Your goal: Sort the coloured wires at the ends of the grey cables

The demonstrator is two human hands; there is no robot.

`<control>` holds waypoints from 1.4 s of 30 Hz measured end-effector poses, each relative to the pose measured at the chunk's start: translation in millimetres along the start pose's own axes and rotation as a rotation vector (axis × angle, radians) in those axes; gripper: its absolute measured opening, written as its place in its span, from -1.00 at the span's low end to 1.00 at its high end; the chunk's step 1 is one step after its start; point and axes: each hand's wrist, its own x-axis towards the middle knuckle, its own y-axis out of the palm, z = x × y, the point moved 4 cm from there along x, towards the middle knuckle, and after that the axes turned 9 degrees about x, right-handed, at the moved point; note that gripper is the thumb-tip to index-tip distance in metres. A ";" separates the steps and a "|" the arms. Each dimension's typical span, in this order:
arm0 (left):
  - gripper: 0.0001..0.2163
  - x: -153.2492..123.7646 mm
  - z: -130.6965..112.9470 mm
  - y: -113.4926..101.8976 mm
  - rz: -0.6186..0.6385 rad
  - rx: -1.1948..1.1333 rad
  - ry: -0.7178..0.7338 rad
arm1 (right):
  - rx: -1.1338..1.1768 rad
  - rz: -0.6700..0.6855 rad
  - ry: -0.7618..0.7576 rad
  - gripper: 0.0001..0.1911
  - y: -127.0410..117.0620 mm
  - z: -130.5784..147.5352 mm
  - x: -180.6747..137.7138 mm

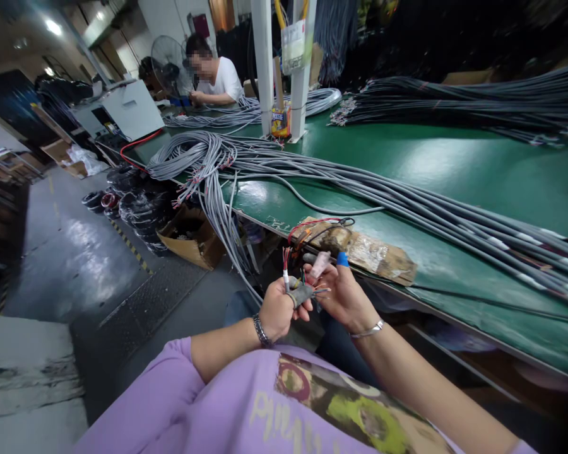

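My left hand [277, 309] is closed around the stripped end of a grey cable [301, 292], whose thin coloured wires [286, 257] fan upward and to the right. My right hand [343, 295] is beside it, fingers pinching some of those thin wires; one fingertip wears a blue cover [342, 259] and another a pale tape wrap. Both hands hover just off the near edge of the green workbench [454, 164], in front of a worn cardboard piece [373, 252] with a red wire on it.
Long bundles of grey cables [407, 202] lie across the green bench and hang off its left edge. A cardboard box [192, 236] and black cable coils [139, 205] sit on the floor. Another person in a white shirt [218, 79] works at the far end, near a fan.
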 end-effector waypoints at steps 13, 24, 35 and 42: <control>-0.71 -0.6 -2.2 0.0 -0.043 -0.085 0.047 | -0.065 -0.005 -0.050 -0.70 1.8 4.2 -4.6; -0.68 7.9 4.6 5.7 -0.057 -0.078 -0.019 | -0.038 -0.036 -0.059 -0.70 0.1 -1.3 2.8; -0.65 -1.6 5.2 -0.2 -0.040 -0.044 -0.019 | -0.042 0.001 -0.052 -0.60 0.0 -0.5 -3.9; -0.67 -5.8 2.4 -4.9 -0.064 -0.099 0.004 | -0.111 -0.007 -0.042 -0.66 4.6 5.8 -3.9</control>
